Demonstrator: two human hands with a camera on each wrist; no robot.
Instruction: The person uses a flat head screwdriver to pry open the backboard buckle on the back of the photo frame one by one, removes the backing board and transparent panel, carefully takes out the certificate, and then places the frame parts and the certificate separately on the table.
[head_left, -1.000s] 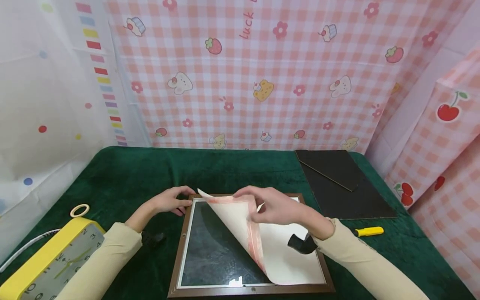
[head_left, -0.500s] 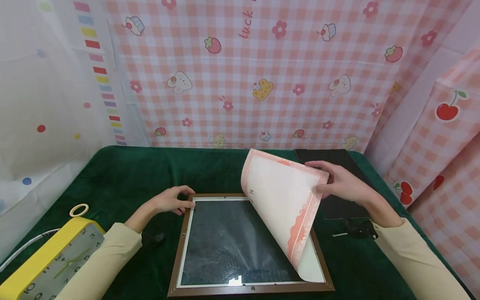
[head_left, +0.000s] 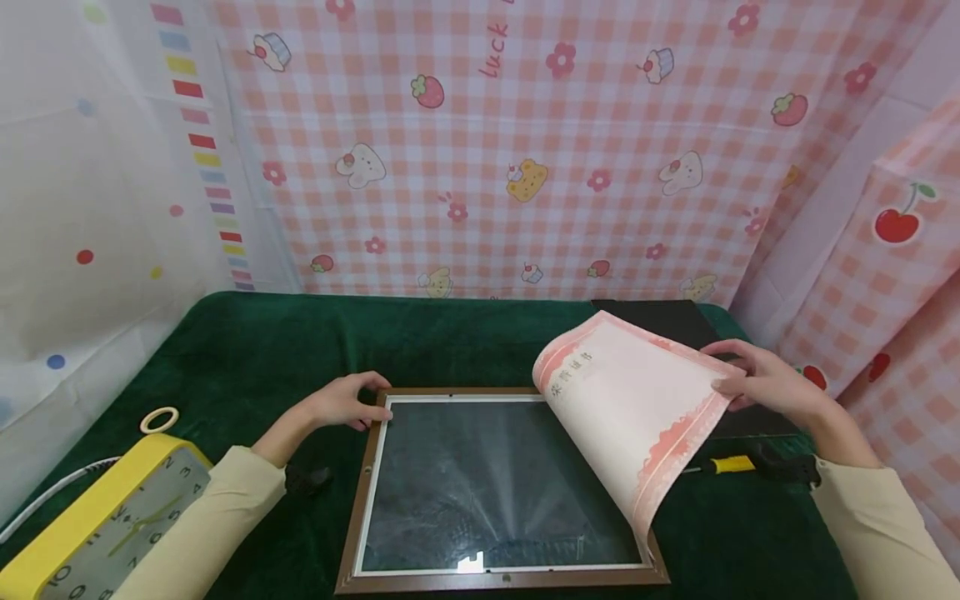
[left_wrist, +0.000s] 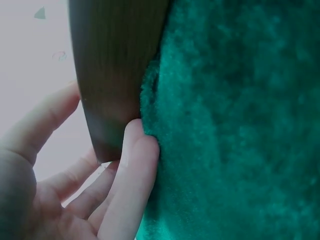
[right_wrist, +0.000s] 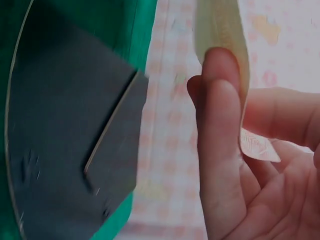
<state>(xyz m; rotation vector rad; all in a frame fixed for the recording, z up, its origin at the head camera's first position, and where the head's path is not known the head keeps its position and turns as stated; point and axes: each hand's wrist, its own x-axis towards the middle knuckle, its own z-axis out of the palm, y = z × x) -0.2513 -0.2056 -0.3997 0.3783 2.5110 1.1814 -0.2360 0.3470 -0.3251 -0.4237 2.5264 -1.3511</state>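
A brown picture frame [head_left: 420, 581] lies flat on the green cloth, its dark glass [head_left: 480, 483] showing inside a white inner edge. My left hand [head_left: 341, 402] holds the frame's upper left corner, the thumb over the rim. In the left wrist view, fingers [left_wrist: 135, 170] touch the side of the frame [left_wrist: 112, 75]. My right hand [head_left: 776, 383] pinches the upper right corner of a pink-bordered certificate [head_left: 637, 392] with printed characters. That sheet is lifted and curled, its lower end at the frame's lower right corner. The right wrist view shows the paper [right_wrist: 225, 30] between thumb and fingers.
Behind the certificate lies a black backing board [head_left: 660, 317], whose stand strip shows in the right wrist view. A yellow-handled screwdriver [head_left: 731, 464] lies near my right wrist. At left are a yellow clock [head_left: 112, 500], a ring [head_left: 159, 420] and a white cable [head_left: 56, 493].
My right hand has moved right, peeling the certificate off most of the glass and uncovering its printed side. The left hand stays at the frame's corner.
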